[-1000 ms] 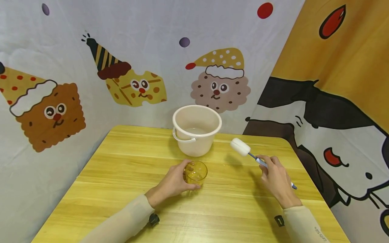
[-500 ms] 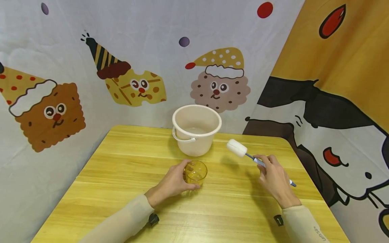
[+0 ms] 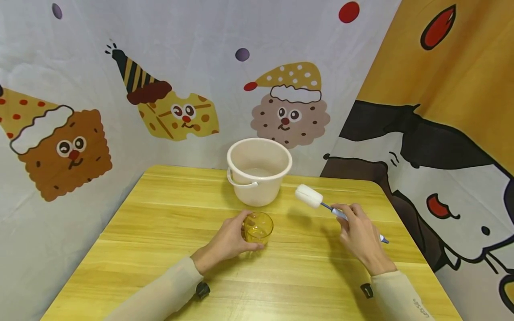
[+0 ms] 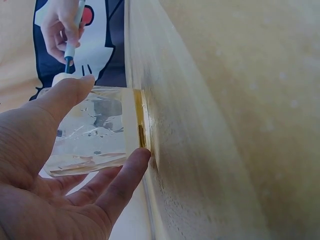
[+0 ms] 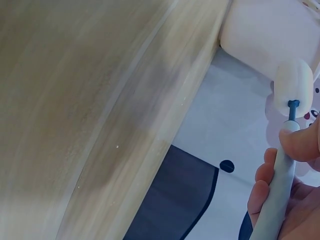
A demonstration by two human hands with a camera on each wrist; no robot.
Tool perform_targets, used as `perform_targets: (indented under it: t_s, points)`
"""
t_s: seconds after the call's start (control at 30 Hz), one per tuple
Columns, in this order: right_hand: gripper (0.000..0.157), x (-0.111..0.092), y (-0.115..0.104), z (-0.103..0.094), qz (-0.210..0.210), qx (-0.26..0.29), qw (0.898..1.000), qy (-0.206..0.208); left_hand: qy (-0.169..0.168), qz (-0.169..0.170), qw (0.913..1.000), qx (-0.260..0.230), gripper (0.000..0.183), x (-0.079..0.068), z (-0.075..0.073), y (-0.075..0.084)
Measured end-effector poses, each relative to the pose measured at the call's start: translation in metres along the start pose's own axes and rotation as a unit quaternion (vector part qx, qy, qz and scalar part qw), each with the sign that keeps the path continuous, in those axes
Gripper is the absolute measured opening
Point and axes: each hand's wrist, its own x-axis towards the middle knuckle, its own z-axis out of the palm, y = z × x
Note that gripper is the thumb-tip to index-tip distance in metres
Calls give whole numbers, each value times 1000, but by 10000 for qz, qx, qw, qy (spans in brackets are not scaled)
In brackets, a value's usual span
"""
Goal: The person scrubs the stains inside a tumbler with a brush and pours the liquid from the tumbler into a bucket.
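Observation:
My left hand (image 3: 226,240) grips a yellow see-through glass cup (image 3: 259,228) from its left side, thumb on the near side and fingers round the far side. In the left wrist view the cup (image 4: 95,130) has wet drops on its wall, and its base stands at the tabletop. A sponge cup brush (image 3: 309,196) is held in my right hand (image 3: 363,238) by its pale blue handle, above the table. The right wrist view shows the white sponge head (image 5: 293,87) on a blue stem, with thumb and fingers round the handle (image 5: 280,190).
Behind the cup stands a white bucket (image 3: 259,178) with its handle hanging at the front left. The wooden table (image 3: 160,214) has its back edge against a curtain (image 3: 192,53) printed with cartoon figures. A few small droplets dot the wood.
My right hand has moved slightly left, bringing the brush's sponge head nearer the cup and bucket. The left hand and the cup have stayed in place.

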Motion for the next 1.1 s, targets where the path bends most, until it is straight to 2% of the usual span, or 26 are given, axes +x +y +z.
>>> perform_targets:
  t_s: [1.1]
  points:
    - [44,4,-19,10,-586,111,9980,201,-24,41,10000,-11,93,-1,0,0]
